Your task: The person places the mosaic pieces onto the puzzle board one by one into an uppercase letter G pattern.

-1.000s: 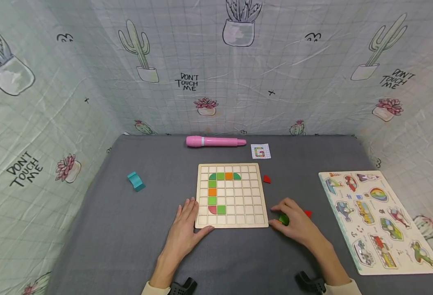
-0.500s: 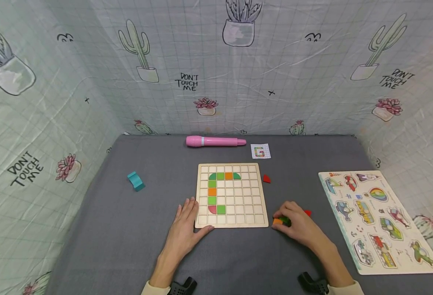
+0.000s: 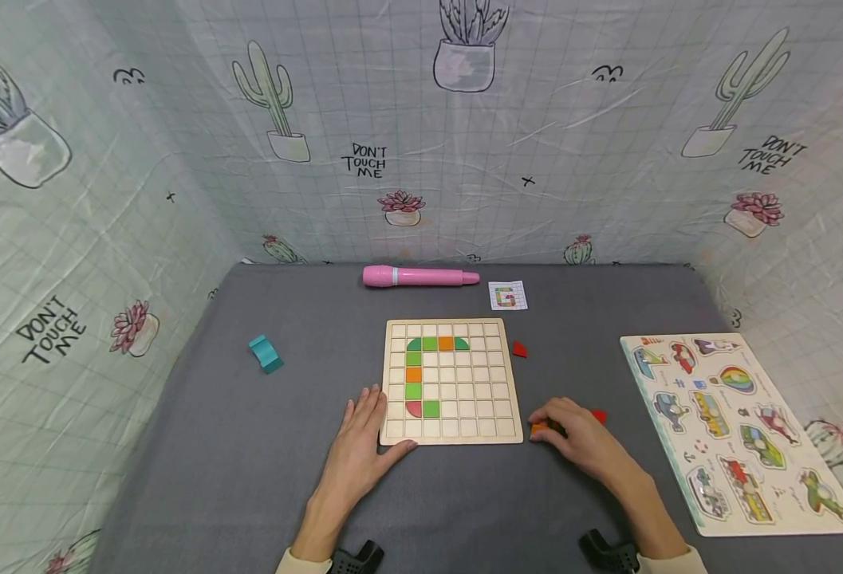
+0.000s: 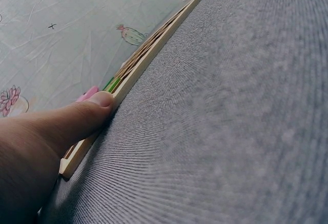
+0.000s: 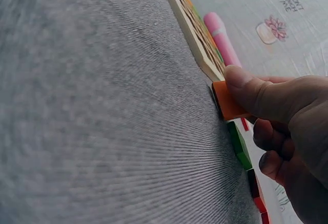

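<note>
My left hand [image 3: 359,442] lies with straight fingers along the lower left corner of a wooden grid board [image 3: 471,391]. Its thumb [image 4: 95,106] rests on the board's near edge. Green, orange and pink tiles fill some squares in a bent line. Just right of the board, my right hand [image 3: 577,436] pinches an orange block [image 5: 229,102] between thumb and fingers, close to the cloth. Beside it, partly under the hand, a green block [image 5: 239,146] lies on the cloth. Red pieces [image 5: 258,196] are farther along in the right wrist view.
A red quarter-round piece [image 3: 519,349] lies right of the board, another red piece [image 3: 599,416] behind my right hand. Farther back are a pink pen-like stick [image 3: 421,277] and a small pattern card [image 3: 508,296]. A teal block [image 3: 265,354] sits left, a picture puzzle board [image 3: 740,430] right.
My right hand has drawn slightly toward me, and its thumb now covers more of the orange block, which came into sight half a second ago. The left hand has stayed put.
</note>
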Tool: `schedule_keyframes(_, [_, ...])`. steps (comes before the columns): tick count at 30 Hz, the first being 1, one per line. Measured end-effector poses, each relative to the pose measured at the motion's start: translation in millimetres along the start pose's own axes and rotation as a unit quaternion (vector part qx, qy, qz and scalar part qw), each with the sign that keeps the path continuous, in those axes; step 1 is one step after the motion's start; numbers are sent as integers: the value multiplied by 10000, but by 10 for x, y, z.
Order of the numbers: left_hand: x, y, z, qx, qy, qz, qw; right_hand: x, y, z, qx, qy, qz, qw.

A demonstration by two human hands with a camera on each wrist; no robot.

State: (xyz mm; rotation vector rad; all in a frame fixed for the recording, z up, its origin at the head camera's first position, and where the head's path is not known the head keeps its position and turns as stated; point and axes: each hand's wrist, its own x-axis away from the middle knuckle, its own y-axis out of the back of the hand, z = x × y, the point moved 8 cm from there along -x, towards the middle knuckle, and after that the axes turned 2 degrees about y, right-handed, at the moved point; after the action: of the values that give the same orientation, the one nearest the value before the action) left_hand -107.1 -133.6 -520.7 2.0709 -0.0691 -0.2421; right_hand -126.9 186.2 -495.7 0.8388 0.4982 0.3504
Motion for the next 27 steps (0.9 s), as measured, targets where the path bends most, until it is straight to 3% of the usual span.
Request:
schedule_keyframes(8, [4, 1, 2, 7, -1, -24, 10000, -62, 12, 30, -319, 153, -66, 9994])
schedule_keyframes(22, [8, 1, -11, -7, -33, -40, 10000, -328, -64, 166, -248, 522, -147, 9982])
schedule_keyframes(27, [6, -2, -6, -14, -24, -42, 10000, -431, -139, 213, -378, 237, 101, 9990])
